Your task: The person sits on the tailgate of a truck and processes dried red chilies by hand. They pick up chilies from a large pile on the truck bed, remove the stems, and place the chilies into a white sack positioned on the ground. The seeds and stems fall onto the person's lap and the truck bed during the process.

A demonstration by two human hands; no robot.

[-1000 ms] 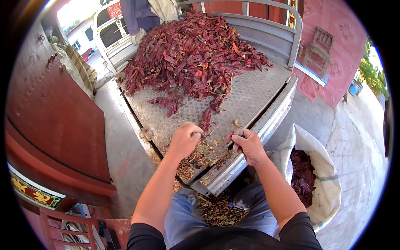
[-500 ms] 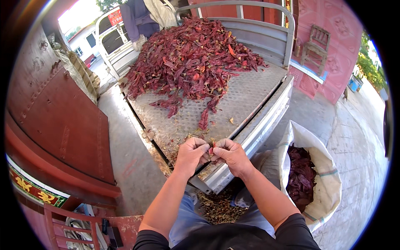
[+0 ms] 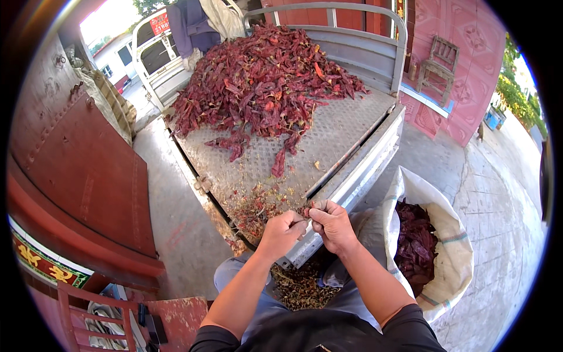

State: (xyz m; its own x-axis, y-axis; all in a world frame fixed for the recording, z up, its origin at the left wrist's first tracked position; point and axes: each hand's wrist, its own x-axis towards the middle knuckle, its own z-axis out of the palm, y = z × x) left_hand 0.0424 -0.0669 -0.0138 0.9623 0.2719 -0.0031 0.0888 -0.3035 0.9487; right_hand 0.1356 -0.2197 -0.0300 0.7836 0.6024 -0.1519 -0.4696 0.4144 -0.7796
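Over the near corner of the truck bed, my two hands meet with their fingertips almost touching. My right hand (image 3: 333, 226) is closed in a pinch, with a small red bit of dried chili pepper (image 3: 307, 209) showing at its fingertips. Beside it, my left hand (image 3: 284, 233) is curled closed; what its fingers hold, if anything, is hidden. Just beyond the left hand lie scattered stems and chili scraps (image 3: 258, 205). Farther back rises a large heap of dried red chili peppers (image 3: 252, 88), with a few trailing toward me.
The metal truck bed (image 3: 340, 132) has a raised side rail (image 3: 375, 158) on the right. By my right leg stands an open white woven sack (image 3: 454, 234) containing dark dried chilies (image 3: 415, 246). A red chair (image 3: 97, 322) is at lower left; stems litter the ground (image 3: 305, 287) below.
My hands have turned and shifted slightly right and down. The red piece between them is less visible now. The view has moved a little, and more scraps show on the bed.
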